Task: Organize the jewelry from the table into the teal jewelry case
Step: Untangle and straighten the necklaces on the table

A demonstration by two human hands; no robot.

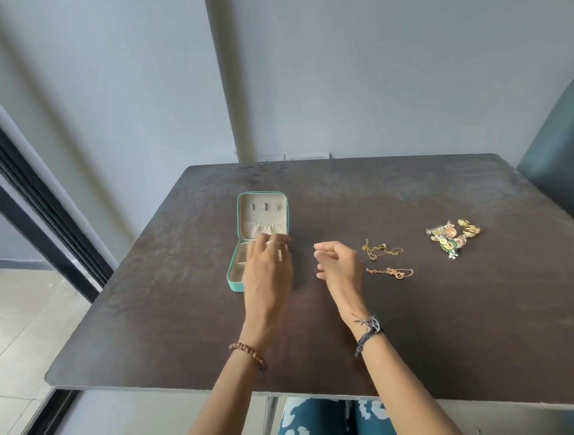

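Teal jewelry case [244, 217] lies open for loading; left hand [266, 274] rests extended over it, right hand [339, 264] loosely curled, empty.

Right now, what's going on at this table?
A person is sorting jewelry into a teal case that lies open on the table. The left hand is over the case's lower half, fingers spread, and I can't tell what it touches. The right hand hovers loosely curled, holding nothing. Two gold chains and a pile of earrings lie on the table to the right, outside the case.
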